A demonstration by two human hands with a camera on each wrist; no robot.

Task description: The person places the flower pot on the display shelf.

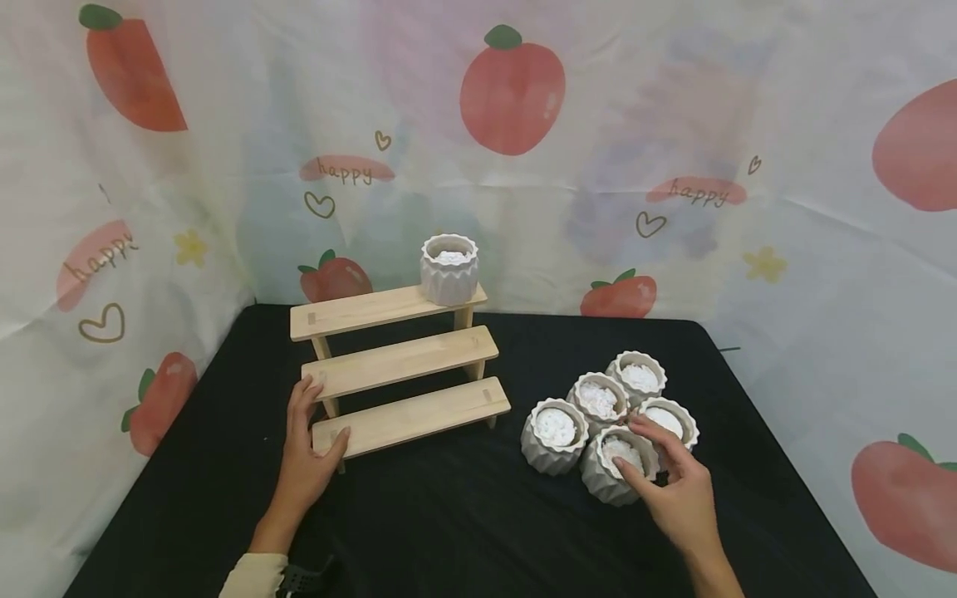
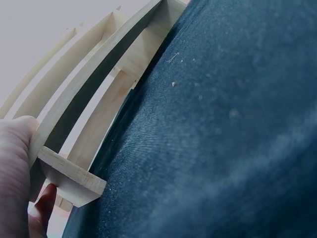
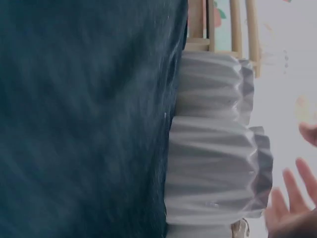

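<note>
Your hands are well apart. Your left hand (image 1: pixel 308 461) grips the left end of a pale wooden stand (image 1: pixel 419 419), its thumb at the lowest of three stepped shelves and its fingers reaching up to the end of the middle one. Your right hand (image 1: pixel 684 497) is over the front of a group of pots, thumb and fingers spread apart above the front pot (image 1: pixel 607 483); whether a fingertip touches the rim is hard to tell.

That pot stands upright with four similar pots (image 1: pixel 548 457) clustered close behind and beside it, to the right of the stand. All are pale grey with pleated sides and scalloped rims, and white material shows inside. A sixth pot (image 1: pixel 449 281) stands upright at the right end of the top shelf.

A black cloth covers the table (image 1: pixel 449 531). Around it hangs a pale cloth backdrop (image 1: pixel 523 220) printed with red fruit, hearts, yellow flowers and the word "happy".
</note>
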